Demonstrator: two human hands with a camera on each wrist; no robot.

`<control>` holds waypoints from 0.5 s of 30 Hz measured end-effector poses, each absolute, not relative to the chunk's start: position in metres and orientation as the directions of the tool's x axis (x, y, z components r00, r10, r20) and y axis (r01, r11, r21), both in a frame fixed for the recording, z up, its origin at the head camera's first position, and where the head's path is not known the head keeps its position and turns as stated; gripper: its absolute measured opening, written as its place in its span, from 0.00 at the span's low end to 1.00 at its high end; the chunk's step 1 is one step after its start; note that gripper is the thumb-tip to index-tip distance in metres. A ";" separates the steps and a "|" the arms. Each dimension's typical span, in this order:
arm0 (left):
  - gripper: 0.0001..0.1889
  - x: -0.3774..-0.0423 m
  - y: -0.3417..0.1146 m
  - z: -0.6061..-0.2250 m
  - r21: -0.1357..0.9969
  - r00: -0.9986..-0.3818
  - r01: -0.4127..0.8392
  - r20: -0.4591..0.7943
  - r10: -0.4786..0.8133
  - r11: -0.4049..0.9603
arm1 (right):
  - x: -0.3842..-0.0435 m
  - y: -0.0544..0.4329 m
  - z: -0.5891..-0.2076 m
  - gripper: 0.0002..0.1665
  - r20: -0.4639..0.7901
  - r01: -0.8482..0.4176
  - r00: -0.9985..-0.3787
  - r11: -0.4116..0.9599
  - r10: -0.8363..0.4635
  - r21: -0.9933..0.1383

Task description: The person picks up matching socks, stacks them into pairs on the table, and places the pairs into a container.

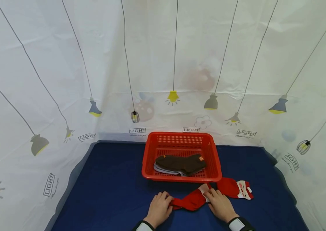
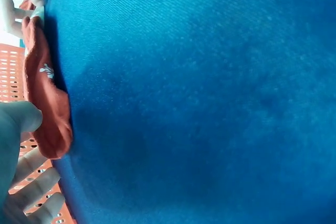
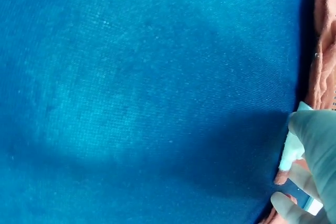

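Note:
A red sock [image 1: 192, 201] with a white band near one end stretches between my two hands, just in front of the basket. My left hand [image 1: 160, 208] pinches its plain red end; in the left wrist view the thumb [image 2: 29, 116] lies over the fabric with the fingers behind it. At the white-banded end, my right hand [image 1: 220, 204] holds the sock between thumb and fingers, as the right wrist view also shows at the pale band [image 3: 292, 150]. Right of that hand lies a second red sock [image 1: 233, 188], its white patterned end pointing right.
A red plastic basket [image 1: 181, 178] stands at the back middle of the dark blue cloth [image 1: 113, 179]. Inside it lie dark brown socks [image 1: 180, 163] on top of grey ones [image 1: 168, 171]. A white sheet printed with lamps [image 1: 163, 64] hangs behind and at both sides.

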State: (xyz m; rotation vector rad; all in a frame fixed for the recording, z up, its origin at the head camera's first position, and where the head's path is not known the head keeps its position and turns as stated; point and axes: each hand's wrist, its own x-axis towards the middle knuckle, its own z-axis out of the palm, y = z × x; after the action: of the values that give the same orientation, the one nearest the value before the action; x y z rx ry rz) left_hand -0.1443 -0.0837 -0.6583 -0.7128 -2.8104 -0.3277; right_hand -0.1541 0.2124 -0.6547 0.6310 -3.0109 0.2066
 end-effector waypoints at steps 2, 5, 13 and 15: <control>0.12 -0.146 -0.083 -0.660 0.159 -0.861 0.488 0.252 0.442 0.858 | -0.154 0.213 -0.655 0.23 0.092 -0.404 -0.914 0.907 -0.395 -0.116; 0.10 -0.149 -0.082 -0.662 0.165 -0.869 0.482 0.217 0.445 0.861 | -0.156 0.213 -0.657 0.23 0.103 -0.407 -0.912 0.907 -0.397 -0.110; 0.09 -0.157 -0.077 -0.666 0.142 -0.870 0.477 0.213 0.444 0.867 | -0.162 0.214 -0.663 0.20 0.151 -0.444 -0.890 0.893 -0.431 -0.070; 0.09 -0.158 -0.076 -0.667 0.134 -0.871 0.474 0.217 0.441 0.870 | -0.163 0.214 -0.664 0.19 0.165 -0.448 -0.886 0.892 -0.433 -0.064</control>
State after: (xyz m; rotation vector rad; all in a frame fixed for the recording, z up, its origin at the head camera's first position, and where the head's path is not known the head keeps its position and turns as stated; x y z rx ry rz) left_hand -0.1577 -0.0762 -0.6673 -0.7061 -2.8627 -0.2737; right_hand -0.1633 0.2142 -0.6641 0.6825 -2.9119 0.1513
